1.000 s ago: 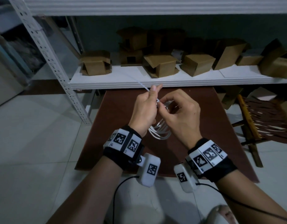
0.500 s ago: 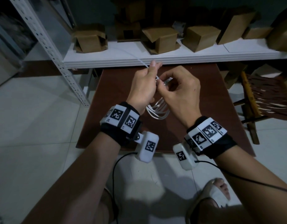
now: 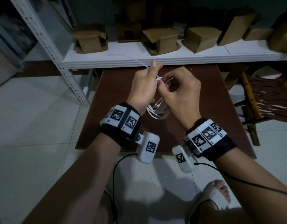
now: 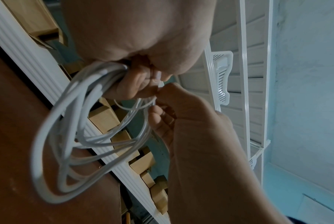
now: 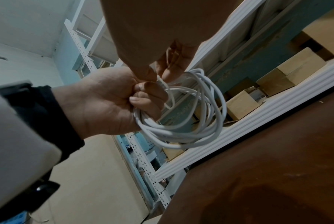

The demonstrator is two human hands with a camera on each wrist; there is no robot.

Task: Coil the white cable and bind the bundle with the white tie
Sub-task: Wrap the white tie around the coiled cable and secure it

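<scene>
The white cable (image 3: 157, 111) hangs as a coil of several loops between both hands, above the brown table (image 3: 204, 110). My left hand (image 3: 153, 70) has its fingers curled round the top of the coil (image 5: 191, 121), and its thumb and forefinger pinch the white tie (image 3: 138, 62), whose thin tail sticks out up and to the left. My right hand (image 3: 162, 81) pinches the tie (image 5: 160, 82) at the bundle, right against the left fingers. In the left wrist view the loops (image 4: 66, 136) droop below the left fingers (image 4: 131, 86). How tightly the tie sits on the bundle is hidden.
A white metal shelf (image 3: 155, 61) runs just behind the hands, with several cardboard boxes (image 3: 160, 40) on it. Its perforated upright (image 3: 58, 59) stands at the left. A wooden slatted chair (image 3: 260, 101) sits right of the table. Pale floor tiles (image 3: 34, 126) spread to the left.
The head view has tilted down, so the hands sit higher in the frame. Both hands keep their hold at the bundle. The tie's tail reaches farther out past the left thumb.
</scene>
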